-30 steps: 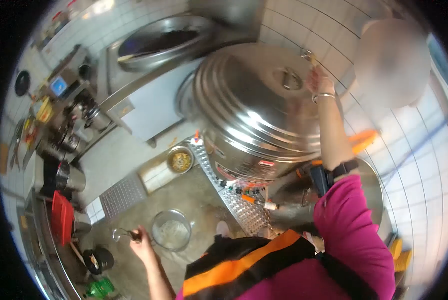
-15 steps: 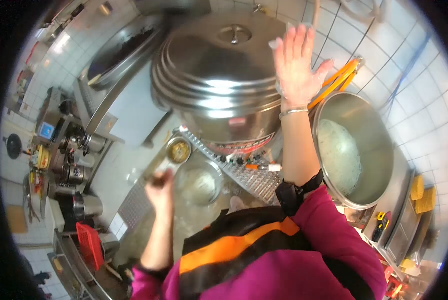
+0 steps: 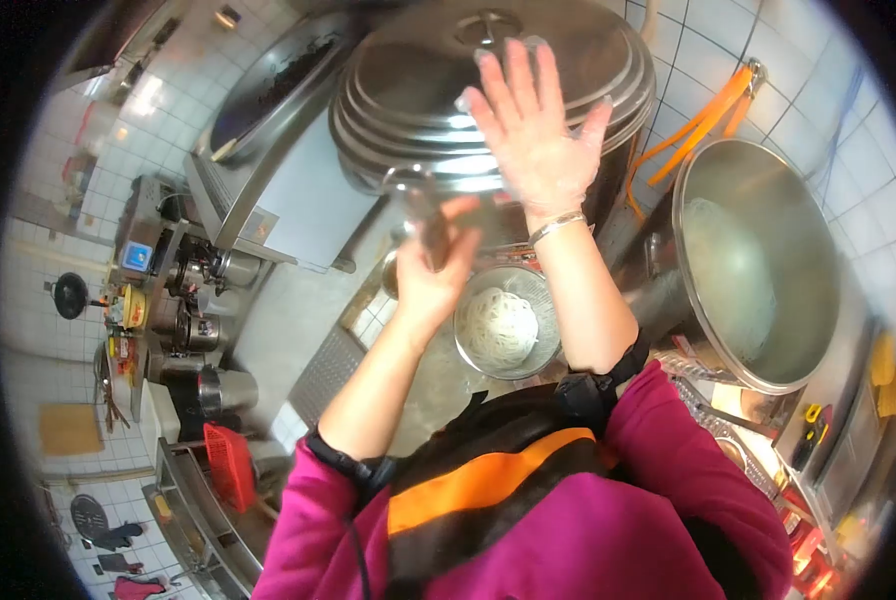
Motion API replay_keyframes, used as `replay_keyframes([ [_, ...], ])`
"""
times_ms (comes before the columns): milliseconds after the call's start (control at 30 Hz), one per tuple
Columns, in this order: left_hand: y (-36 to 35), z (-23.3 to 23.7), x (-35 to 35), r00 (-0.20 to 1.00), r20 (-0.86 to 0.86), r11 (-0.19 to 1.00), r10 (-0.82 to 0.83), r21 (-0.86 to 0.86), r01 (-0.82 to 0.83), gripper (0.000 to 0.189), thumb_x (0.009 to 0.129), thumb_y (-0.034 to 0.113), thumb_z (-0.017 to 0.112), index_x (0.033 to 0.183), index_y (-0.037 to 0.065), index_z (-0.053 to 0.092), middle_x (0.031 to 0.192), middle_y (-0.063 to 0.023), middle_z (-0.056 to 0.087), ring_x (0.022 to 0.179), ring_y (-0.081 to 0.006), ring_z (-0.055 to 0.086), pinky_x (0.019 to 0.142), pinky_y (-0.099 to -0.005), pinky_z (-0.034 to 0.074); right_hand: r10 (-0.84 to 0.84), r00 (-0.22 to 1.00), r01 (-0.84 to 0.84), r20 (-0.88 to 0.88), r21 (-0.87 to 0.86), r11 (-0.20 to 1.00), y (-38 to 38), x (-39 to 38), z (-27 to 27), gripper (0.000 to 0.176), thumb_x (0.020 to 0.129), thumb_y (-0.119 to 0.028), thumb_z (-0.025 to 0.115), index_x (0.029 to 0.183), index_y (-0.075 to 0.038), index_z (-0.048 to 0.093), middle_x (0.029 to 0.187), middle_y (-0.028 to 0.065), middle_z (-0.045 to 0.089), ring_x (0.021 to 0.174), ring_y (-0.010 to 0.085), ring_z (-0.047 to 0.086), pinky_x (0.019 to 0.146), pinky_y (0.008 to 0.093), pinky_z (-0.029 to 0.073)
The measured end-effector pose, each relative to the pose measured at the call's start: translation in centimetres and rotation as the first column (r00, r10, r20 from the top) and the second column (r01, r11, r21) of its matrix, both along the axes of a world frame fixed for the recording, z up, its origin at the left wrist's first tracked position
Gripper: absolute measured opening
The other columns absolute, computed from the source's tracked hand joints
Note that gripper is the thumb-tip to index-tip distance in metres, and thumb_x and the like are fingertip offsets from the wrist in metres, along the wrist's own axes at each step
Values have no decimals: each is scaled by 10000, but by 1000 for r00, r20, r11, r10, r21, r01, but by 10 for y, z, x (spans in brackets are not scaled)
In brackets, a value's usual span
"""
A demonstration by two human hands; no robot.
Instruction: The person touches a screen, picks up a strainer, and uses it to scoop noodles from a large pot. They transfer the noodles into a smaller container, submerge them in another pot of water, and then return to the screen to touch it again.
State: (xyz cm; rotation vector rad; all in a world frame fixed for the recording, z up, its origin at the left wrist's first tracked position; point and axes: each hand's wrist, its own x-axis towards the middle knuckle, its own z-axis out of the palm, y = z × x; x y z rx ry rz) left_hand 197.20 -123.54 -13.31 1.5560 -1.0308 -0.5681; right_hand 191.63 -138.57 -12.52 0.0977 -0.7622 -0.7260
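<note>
My left hand [image 3: 433, 265] is closed round a brown handle [image 3: 434, 235], blurred, with a metal loop at its upper end; I cannot tell what it belongs to. Just beyond that hand, lower down, a round strainer-like bowl [image 3: 543, 345] contains white noodle-like strands [image 3: 498, 325]. My right hand [image 3: 543, 150], in a thin clear glove, is raised palm up to view with fingers spread, nothing in it. It overlaps the ridged steel lid [image 3: 398, 95] of a large vat. Part of a small metal container [image 3: 390, 275] shows behind my left hand.
At right stands a deep steel pot [image 3: 813, 260] with cloudy pale liquid. Orange straps [image 3: 693, 130] hang on the tiled wall. A large wok-like pan [image 3: 268, 85] sits at upper left, and a red basket [image 3: 230, 468] at lower left. Pots line the left counter.
My left hand has moved up and right with the brown handle, closer to my right hand. The right hand, fingers spread, has shifted left and down in front of the vat. The view has shifted.
</note>
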Motion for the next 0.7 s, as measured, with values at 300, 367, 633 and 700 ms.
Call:
replay_keyframes([
  [300, -19, -24, -14, 978, 81, 963, 190, -210, -170, 119, 738, 47, 600, 822, -25, 557, 582, 48, 470, 538, -29, 414, 502, -180, 350, 45, 999, -43, 24, -73, 996, 24, 4, -3, 786, 722, -693, 179, 1305, -168, 219, 1342, 95, 234, 1258, 323, 93, 1001, 506, 39],
  [367, -18, -24, -15, 968, -79, 948, 239, -195, -250, 43, 747, 32, 582, 736, -8, 569, 642, 25, 527, 581, -42, 449, 536, -190, 374, 84, 994, -82, 64, -37, 996, 25, 4, -4, 799, 712, -704, 186, 1302, -167, 229, 1340, 106, 230, 1255, 344, 79, 996, 530, 17],
  [633, -14, -52, -15, 954, 209, 966, 216, -185, -178, 38, 765, 29, 544, 761, -5, 561, 688, -12, 558, 648, -70, 492, 601, -210, 399, -42, 993, 43, -106, 0, 999, 10, 7, 14, 741, 674, -722, 291, 1201, -216, 413, 1272, 83, 359, 1217, 362, 198, 936, 553, 183],
  [700, -14, -45, -10, 961, 169, 970, 218, -146, -195, 52, 765, 45, 551, 762, -6, 562, 689, -7, 555, 640, -70, 490, 593, -211, 398, -2, 993, 7, -116, 42, 999, 6, 12, 7, 720, 682, -709, 314, 1189, -210, 428, 1260, 83, 376, 1208, 360, 224, 914, 528, 248],
])
